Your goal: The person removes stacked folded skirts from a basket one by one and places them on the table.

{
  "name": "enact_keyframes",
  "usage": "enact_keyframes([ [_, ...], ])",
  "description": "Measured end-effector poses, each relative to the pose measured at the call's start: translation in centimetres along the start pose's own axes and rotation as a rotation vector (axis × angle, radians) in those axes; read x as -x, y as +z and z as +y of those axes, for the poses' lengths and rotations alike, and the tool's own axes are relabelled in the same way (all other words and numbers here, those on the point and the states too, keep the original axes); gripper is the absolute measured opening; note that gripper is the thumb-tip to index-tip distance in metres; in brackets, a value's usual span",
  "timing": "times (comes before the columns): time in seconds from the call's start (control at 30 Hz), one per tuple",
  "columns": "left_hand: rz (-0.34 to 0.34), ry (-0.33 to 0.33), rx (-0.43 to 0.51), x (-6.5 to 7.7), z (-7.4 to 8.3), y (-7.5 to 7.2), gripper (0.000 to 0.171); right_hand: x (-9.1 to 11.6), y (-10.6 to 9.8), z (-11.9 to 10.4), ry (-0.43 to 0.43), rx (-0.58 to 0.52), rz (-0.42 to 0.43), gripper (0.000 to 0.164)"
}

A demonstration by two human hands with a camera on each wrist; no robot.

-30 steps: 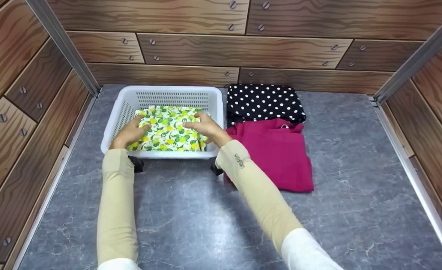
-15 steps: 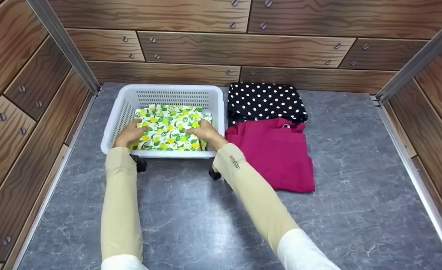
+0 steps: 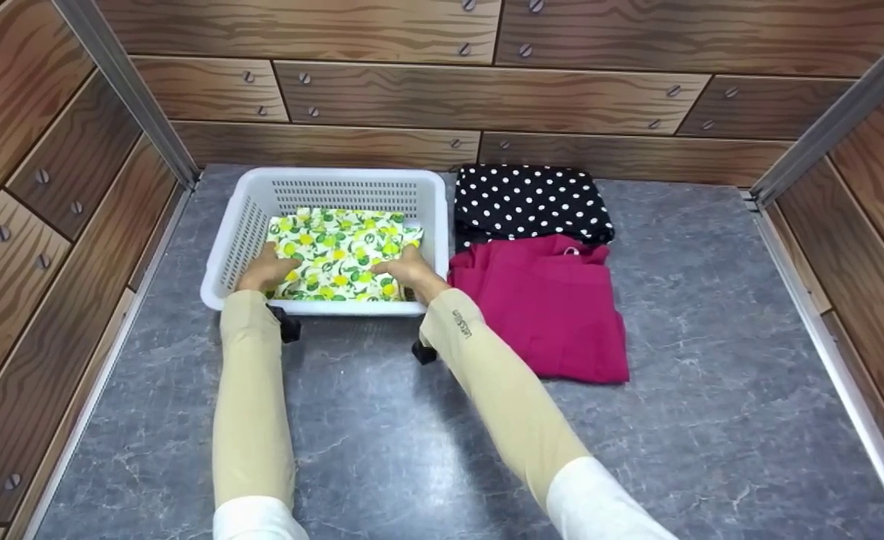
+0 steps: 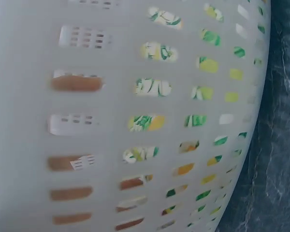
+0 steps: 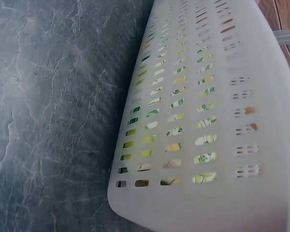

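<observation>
A folded lemon-print cloth [image 3: 341, 255] lies in a white plastic basket [image 3: 348, 308]. My left hand [image 3: 263, 268] holds the cloth's left side, thumb over the top and fingers down between cloth and basket wall. My right hand [image 3: 413, 270] holds the right side the same way. The fingertips of both hands are hidden in the head view. In the left wrist view, patches of fingers [image 4: 71, 194] and lemon print show through the slots of the basket wall [image 4: 24, 121]. The right wrist view shows the slotted wall [image 5: 222, 203] from outside, with the print behind it.
Right of the basket lies a folded black cloth with white dots [image 3: 532, 202]. In front of it, partly overlapping, is a folded magenta garment [image 3: 547, 315]. Wood-pattern walls [image 3: 382, 94] enclose the grey marbled surface [image 3: 367, 442] at the back and sides.
Both hands have slid lower along the cloth's sides, their fingers sinking from its top to its edges. The cloth and the basket stay nearly where they were.
</observation>
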State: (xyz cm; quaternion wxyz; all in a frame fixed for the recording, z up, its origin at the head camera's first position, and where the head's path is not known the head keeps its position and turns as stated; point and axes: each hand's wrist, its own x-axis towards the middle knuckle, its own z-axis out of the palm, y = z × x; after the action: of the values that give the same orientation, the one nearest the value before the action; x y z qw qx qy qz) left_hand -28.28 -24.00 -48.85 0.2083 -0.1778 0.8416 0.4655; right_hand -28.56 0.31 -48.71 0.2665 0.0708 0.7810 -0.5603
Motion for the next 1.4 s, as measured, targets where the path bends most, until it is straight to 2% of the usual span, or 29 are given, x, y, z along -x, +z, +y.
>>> enact_keyframes([
  [0.1,0.016,0.009,0.003,-0.2,-0.4,0.2,0.078,0.0,0.1,0.2,0.012,-0.068,-0.003,0.095],
  [0.2,-0.005,0.028,0.028,-0.2,-0.7,0.0,0.078,-0.1,0.0,0.2,0.025,-0.101,-0.021,0.094],
  [0.3,-0.043,0.060,0.045,-0.2,-1.0,-0.4,0.075,-0.2,-0.2,0.2,0.004,-0.078,-0.062,0.088],
  [0.43,-0.095,0.101,0.043,-0.3,-1.0,-0.7,0.068,-0.5,-0.4,0.2,-0.062,0.000,-0.126,0.072],
  [0.5,-0.096,0.111,0.025,-0.4,-1.0,-0.7,0.064,-0.6,-0.4,0.2,-0.084,0.028,-0.148,0.062],
  [0.6,-0.051,0.122,-0.014,-0.4,-1.0,-0.8,0.058,-0.6,-0.3,0.2,-0.084,0.004,-0.153,0.056],
  [0.7,-0.029,0.142,-0.026,-0.3,-1.0,-0.9,0.055,-0.8,-0.4,0.2,-0.095,-0.024,-0.132,0.056],
  [0.9,-0.075,0.180,0.015,0.4,-0.9,-1.4,0.059,-0.5,-1.0,-0.2,-0.155,0.042,-0.109,0.063],
  [1.0,-0.077,0.219,0.021,0.9,-0.5,-1.7,0.062,-0.3,-1.5,-0.7,-0.180,0.051,-0.091,0.068],
  [1.2,-0.038,0.336,0.030,2.4,0.2,-2.2,0.063,0.8,-2.5,-1.9,-0.245,0.040,-0.099,0.076],
  [1.4,-0.006,0.381,0.119,3.9,0.9,-1.9,0.065,1.8,-3.7,-2.3,-0.312,0.005,-0.103,0.078],
])
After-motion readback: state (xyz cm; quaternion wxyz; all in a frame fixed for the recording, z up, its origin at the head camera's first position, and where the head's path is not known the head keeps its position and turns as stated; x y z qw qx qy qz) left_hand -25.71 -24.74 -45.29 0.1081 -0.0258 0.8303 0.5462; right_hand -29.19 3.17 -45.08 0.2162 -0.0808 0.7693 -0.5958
